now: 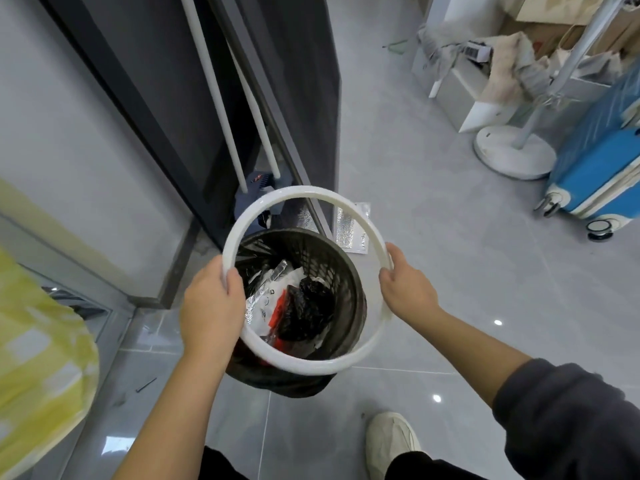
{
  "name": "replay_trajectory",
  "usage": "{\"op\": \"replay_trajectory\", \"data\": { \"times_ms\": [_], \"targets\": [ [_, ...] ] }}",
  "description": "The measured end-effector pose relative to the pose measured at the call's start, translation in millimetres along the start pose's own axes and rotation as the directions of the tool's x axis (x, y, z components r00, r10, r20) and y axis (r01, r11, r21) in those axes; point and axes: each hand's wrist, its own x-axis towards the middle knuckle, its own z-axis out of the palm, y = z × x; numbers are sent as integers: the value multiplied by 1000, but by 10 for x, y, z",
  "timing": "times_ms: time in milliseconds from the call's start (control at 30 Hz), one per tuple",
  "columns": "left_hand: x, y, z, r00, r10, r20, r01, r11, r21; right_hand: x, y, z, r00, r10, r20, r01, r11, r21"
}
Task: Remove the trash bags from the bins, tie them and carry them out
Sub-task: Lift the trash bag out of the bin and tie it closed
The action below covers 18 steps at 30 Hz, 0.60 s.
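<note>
Your dark mesh bin (341,271) upright, black trash bag (287,384) bunched around its lower wall, wrappers (265,301) and crumpled black plastic (308,306) inside, white ring (301,192) tilted above the rim, gripped by your left hand (211,306) and right hand (408,289).

Looks like a home, prob. an apt hallway/storage corner. Glossy pale-grey floor tiles (450,306) thruout. Well beyond the right hand (408,289): bright blue hard-shell wheeled suitcase (595,174), round white base of a standing fan (512,157), brown cardboard boxes (540,32) w/ crumpled beige cloths (512,64) heaped nearby. Beyond the left hand (211,306): dark grey door panel (301,81) w/ long white poles (214,84) leaning beside it. Left of that hand, yellow-and-white checked fabric (34,323). Small black mesh waste bin (332,271) below both hands.
</note>
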Motion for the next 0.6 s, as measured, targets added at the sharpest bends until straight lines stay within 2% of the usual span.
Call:
{"op": "replay_trajectory", "data": {
  "times_ms": [133, 233, 400, 500, 600],
  "targets": [
    [-18, 420, 311, 984, 70, 166, -79, 996, 47, 55, 406, -171, 979, 200, -48, -200, 980, 0],
    [-79, 767, 667, 953, 97, 287, -121, 990, 69, 78, 802, -278, 924, 376, -76, -373, 927, 52],
    [-351, 1359, 1348, 893, 132, 431, -195, 975, 105, 159, 1582, -405, 860, 502, -95, -495, 864, 91],
    [-532, 1475, 1797, 858, 42, 512, -150, 974, 172, 200, 1961, -387, 812, 571, -117, -561, 820, 112],
    [-696, 1330, 2254, 825, -100, 556, 22, 989, 146, 261, 2254, -245, 787, 605, -120, -583, 794, 173]
  ]
}}
